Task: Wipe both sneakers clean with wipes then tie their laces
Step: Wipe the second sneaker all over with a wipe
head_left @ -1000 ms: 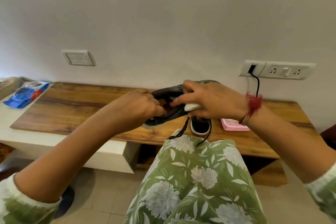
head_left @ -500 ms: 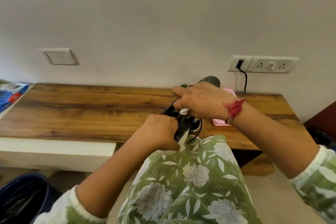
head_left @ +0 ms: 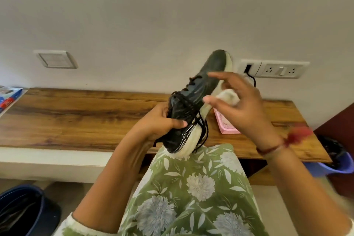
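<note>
Grips sneaker [head_left: 193,101] by the collar in left hand [head_left: 159,122], thumb laid across the outer side, fingers curled in behind: a full wrap, not a pinch. Props the heel on the floral-clad lap [head_left: 191,178], toe aimed up and away toward the wall socket [head_left: 277,69].

Differs from the view a second back, with the shoe low and nearly level over the bench [head_left: 76,117] and both hands closed over it; at half a second back, mid-turn. Now presents the white midsole [head_left: 188,145] edge-on to right hand [head_left: 243,109].

Traps a balled white wipe [head_left: 229,96] under the curled lower fingers of that hand, at the midsole near mid-foot; leaves index finger and thumb stretched out and free. Shows blur at the right wrist; reads as a stroke under way, direction not resolvable.

Leaves laces [head_left: 199,126] threaded but untied, ends dangling past the heel. Finds no second sneaker in view. Notes pink tray [head_left: 226,126] on the bench just behind the right hand, blue pack [head_left: 8,96] at far left.

Judgement: turned for sole-edge access, so wiping of this shoe in progress; other shoe and both knots probably outstanding. Needs a steady left grip against slipping of the heel on soft cloth.
</note>
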`<control>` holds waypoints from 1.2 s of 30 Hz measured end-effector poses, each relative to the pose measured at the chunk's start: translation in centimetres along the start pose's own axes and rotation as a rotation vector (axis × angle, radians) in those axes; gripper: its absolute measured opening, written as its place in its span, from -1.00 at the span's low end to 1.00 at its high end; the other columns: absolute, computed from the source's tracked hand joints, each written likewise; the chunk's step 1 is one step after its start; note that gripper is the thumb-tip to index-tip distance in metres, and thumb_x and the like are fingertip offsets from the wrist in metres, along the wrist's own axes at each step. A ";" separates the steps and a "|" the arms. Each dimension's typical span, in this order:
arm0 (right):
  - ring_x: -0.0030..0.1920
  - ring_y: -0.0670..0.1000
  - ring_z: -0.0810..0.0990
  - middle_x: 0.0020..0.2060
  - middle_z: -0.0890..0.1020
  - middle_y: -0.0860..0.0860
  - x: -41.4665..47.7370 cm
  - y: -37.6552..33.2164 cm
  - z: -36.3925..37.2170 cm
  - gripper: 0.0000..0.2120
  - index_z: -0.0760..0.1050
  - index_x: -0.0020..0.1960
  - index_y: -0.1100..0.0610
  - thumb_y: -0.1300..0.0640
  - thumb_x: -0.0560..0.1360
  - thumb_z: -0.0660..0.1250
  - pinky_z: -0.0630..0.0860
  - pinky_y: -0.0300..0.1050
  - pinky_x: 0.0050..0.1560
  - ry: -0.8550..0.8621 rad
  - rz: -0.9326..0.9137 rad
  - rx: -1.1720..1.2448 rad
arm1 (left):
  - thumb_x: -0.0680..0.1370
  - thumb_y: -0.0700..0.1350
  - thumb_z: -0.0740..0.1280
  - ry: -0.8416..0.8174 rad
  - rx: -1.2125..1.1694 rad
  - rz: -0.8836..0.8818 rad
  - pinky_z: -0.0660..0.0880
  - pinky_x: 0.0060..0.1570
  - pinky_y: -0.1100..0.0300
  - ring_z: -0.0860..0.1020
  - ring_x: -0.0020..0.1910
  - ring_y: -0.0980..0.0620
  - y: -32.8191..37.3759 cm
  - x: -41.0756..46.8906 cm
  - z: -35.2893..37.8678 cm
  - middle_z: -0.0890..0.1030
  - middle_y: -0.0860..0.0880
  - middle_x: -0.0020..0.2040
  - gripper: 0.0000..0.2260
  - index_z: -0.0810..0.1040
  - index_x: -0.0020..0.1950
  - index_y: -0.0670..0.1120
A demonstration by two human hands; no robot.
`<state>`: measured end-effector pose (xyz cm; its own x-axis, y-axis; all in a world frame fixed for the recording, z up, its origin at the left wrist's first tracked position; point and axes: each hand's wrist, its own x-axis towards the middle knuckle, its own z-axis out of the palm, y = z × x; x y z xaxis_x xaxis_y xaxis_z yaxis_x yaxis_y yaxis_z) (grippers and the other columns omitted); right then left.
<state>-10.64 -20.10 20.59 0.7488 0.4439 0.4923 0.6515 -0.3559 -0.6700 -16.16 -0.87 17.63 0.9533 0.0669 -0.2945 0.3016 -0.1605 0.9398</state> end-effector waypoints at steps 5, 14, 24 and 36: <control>-0.02 -0.34 0.43 0.02 0.47 -0.10 -5.2 1.3 3.7 -0.61 0.51 0.14 -0.05 -0.13 0.34 0.42 0.39 -0.44 -0.07 0.221 0.363 0.065 | 0.44 -0.37 0.41 0.073 -0.185 0.014 0.59 -0.12 0.13 0.68 -0.18 0.01 -1.2 -1.3 0.5 0.70 0.00 -0.19 -0.76 0.55 -0.03 -0.06; -0.21 0.02 0.62 -0.20 0.65 0.07 -7.4 3.2 6.2 -0.84 0.56 0.01 0.17 0.27 0.43 0.41 0.57 -0.17 -0.17 -0.221 0.718 0.588 | 0.45 -0.40 0.38 0.054 -0.222 0.081 0.63 -0.20 0.16 0.68 -0.21 0.00 -0.9 -2.4 0.3 0.70 -0.03 -0.21 -0.78 0.56 -0.03 -0.11; -0.25 -0.03 0.62 -0.29 0.65 -0.08 1.8 -3.7 -5.2 -0.91 0.61 -0.12 -0.01 -0.02 0.47 0.40 0.54 -0.02 -0.21 -0.156 0.061 -0.313 | 0.47 -0.43 0.36 -0.035 -0.187 0.034 0.58 -0.10 0.13 0.68 -0.15 0.01 -2.2 -2.3 0.1 0.71 -0.02 -0.17 -0.76 0.56 0.00 -0.12; 0.07 0.04 0.58 0.02 0.65 0.03 17.2 1.4 2.0 -0.73 0.64 0.09 0.09 0.06 0.41 0.47 0.48 -0.07 0.07 -0.674 -0.102 -0.652 | 0.48 -0.42 0.35 -0.138 -0.112 0.105 0.59 -0.01 0.19 0.66 -0.06 0.07 -2.0 -2.9 0.3 0.71 0.07 -0.11 -0.65 0.53 0.04 0.02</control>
<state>2.92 -11.35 27.01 0.5884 0.8080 -0.0305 0.8027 -0.5883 -0.0979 -19.53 -1.01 16.59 0.9748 -0.0817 -0.2078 0.2044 -0.0482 0.9777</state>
